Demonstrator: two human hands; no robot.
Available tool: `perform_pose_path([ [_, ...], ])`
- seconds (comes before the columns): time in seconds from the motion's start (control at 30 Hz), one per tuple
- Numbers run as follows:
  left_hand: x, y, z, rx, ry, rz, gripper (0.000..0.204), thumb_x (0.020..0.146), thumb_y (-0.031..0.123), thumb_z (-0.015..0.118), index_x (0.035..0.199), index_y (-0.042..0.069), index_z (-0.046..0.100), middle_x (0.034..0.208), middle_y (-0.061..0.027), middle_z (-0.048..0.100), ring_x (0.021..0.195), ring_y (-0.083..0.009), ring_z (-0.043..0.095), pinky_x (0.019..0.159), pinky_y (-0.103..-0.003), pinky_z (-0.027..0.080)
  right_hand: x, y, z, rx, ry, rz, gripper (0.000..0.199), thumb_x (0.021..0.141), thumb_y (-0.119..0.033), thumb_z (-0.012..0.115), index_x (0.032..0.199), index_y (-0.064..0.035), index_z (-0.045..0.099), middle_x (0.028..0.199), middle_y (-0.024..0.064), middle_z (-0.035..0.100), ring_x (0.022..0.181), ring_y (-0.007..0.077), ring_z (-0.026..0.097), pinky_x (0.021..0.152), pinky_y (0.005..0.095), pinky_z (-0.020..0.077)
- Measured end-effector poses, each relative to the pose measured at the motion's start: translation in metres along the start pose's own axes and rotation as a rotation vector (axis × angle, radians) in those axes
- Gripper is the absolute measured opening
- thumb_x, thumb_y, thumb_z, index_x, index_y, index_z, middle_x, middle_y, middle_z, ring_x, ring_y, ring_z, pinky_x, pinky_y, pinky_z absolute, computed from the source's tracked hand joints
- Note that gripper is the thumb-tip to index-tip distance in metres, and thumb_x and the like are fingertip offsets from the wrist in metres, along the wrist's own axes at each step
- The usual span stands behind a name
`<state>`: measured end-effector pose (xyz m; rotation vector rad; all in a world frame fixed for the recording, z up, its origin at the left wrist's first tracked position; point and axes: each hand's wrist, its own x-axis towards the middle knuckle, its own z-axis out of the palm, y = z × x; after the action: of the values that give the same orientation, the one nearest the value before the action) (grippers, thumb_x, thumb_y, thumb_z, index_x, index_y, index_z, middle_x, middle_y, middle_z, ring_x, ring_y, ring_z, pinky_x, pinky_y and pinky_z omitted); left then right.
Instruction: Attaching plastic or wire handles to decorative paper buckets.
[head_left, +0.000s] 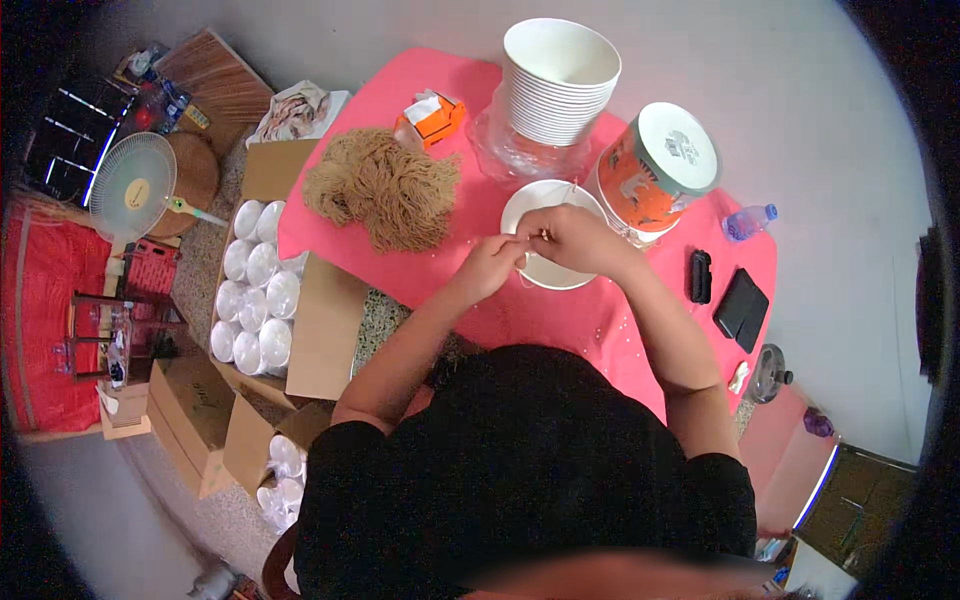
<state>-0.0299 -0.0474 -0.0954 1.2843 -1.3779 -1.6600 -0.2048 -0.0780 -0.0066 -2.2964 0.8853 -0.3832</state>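
Note:
My left hand point(490, 268) and my right hand point(572, 238) meet over a white paper bucket point(560, 275) at the middle of the table. Fingertips of both hands are pinched together. Whatever they pinch is too small to make out. A thin light strand seems to hang at the bucket's rim. To the left of my hands lies a heap of tan cords point(385, 190). Behind the bucket rises a tall stack of white paper buckets point(560, 95), partly in clear plastic wrap. Right of it stands an orange printed bucket point(648, 180) with a white lid.
A pink cloth point(450, 290) with small pale specks covers the table. An orange tissue pack point(435, 120) lies behind the cords. At right are a plastic bottle point(750, 222), a black case point(699, 277) and a black wallet-like item point(741, 310). An open carton point(325, 330) holds white cups.

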Motion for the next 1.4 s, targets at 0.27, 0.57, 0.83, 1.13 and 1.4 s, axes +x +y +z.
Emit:
perform_pose_path([
  [0.27,0.002,0.008,-0.005,-0.123,-0.179,-0.02,0.021,0.088,0.017,0.049,0.094,0.002,0.063,0.069,0.0,0.053,0.057,-0.0054,0.045,0.049,-0.021,0.035,0.001,0.028,0.028,0.002,0.449,0.059,0.012,0.076,-0.003,0.062,0.088,-0.003,0.06,0.083,0.0086,0.061,0.064,0.0203,0.058,0.059,0.0293,0.046],
  [0.57,0.002,0.009,-0.012,-0.616,-0.225,-0.3,0.021,0.092,0.019,0.045,0.094,0.002,0.058,0.07,0.0026,0.046,0.048,-0.002,0.031,0.039,-0.016,0.023,-0.024,0.019,0.036,-0.173,0.401,-0.281,0.019,0.071,-0.005,0.066,0.089,-0.0045,0.062,0.082,0.0084,0.06,0.072,0.0252,0.06,0.062,0.0341,0.0481],
  [0.83,-0.007,0.025,-0.019,-0.36,-0.286,-0.237,0.022,0.089,0.022,0.054,0.101,0.004,0.059,0.064,0.0042,0.049,0.051,-0.002,0.037,0.043,-0.018,0.027,-0.034,0.02,0.013,-0.261,0.359,-0.146,0.008,0.078,-0.01,0.057,0.081,-0.0035,0.054,0.076,0.0113,0.055,0.071,0.0296,0.057,0.062,0.0396,0.0458],
  [1.13,-0.015,0.016,-0.004,-0.158,-0.041,-0.048,0.017,0.085,0.022,0.059,0.092,0.006,0.062,0.072,0.0045,0.056,0.059,-0.0032,0.046,0.05,-0.019,0.035,-0.027,-0.01,-0.008,-0.251,0.232,-0.23,0.01,0.078,-0.01,0.058,0.081,-0.0005,0.056,0.08,0.0113,0.055,0.077,0.0291,0.057,0.066,0.0375,0.0461],
  [1.4,-0.017,0.007,0.002,-0.57,-0.153,-0.124,0.009,0.086,0.01,0.057,0.094,0.007,0.054,0.068,0.0061,0.045,0.053,-0.0011,0.036,0.042,-0.017,0.024,-0.013,0.006,0.009,-0.183,0.239,-0.26,0.01,0.075,-0.01,0.06,0.078,-0.002,0.056,0.077,0.0096,0.056,0.075,0.0286,0.057,0.071,0.0378,0.0447],
])
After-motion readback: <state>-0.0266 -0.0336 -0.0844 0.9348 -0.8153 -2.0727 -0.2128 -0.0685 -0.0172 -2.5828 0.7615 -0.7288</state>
